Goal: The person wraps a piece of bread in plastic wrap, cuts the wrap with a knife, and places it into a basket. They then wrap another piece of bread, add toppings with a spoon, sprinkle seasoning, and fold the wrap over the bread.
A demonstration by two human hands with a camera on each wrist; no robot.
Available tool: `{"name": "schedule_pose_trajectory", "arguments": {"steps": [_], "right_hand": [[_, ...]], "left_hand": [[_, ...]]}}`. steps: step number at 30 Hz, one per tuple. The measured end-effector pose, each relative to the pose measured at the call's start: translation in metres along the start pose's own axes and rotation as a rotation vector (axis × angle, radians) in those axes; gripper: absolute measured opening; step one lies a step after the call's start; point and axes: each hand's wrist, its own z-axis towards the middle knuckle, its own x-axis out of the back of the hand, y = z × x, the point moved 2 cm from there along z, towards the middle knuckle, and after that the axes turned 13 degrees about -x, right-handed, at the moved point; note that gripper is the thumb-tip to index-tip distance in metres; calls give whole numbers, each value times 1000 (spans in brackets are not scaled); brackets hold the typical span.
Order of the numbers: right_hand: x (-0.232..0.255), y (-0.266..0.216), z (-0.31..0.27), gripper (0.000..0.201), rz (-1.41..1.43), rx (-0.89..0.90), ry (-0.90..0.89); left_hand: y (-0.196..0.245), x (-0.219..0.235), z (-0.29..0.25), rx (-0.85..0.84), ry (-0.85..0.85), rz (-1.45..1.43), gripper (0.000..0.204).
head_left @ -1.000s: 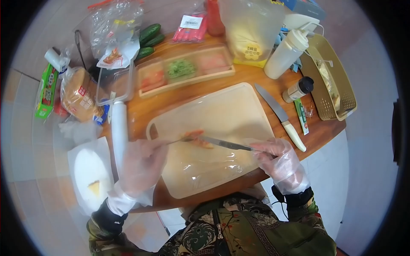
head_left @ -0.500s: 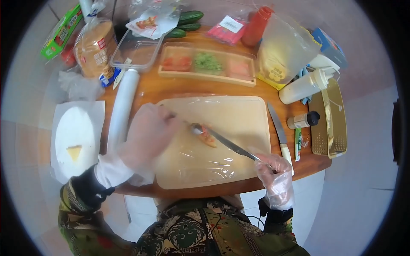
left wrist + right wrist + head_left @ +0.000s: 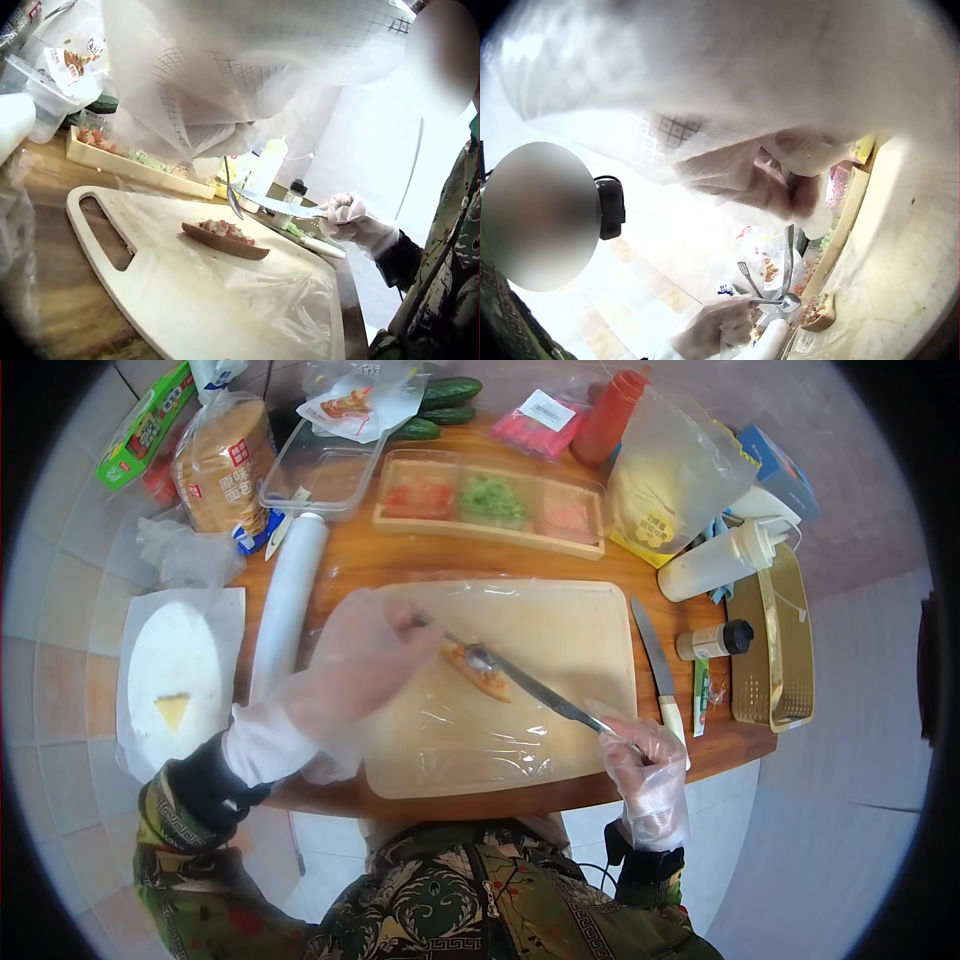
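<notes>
My gloved left hand holds a spoon by its handle, with the bowl over a piece of bread. In the left wrist view the bread has a brown crust and a topping of red and pale bits. It lies on film over the cream cutting board. From the other side, the gloved right hand grips a table knife. Its blade slants over the board, and its tip meets the spoon's bowl above the bread.
Behind the board stands a wooden tray of chopped food. A kitchen knife, seasoning jar, squeeze bottle and basket are at right. A film roll, bagged bread and white plate are at left.
The head view has shifted, so the board sits lower in it. Over the last half second the spoon has moved slightly right along the knife's tip. Both hands keep their utensils.
</notes>
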Motion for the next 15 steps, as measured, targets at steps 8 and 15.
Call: {"name": "schedule_pose_trajectory", "arguments": {"steps": [8, 15], "right_hand": [[-1, 0, 2, 23, -30, 21, 2], [-3, 1, 3, 23, -27, 35, -7]], "left_hand": [[-9, -2, 2, -52, 5, 10, 23], [-10, -2, 4, -40, -52, 55, 25]]}}
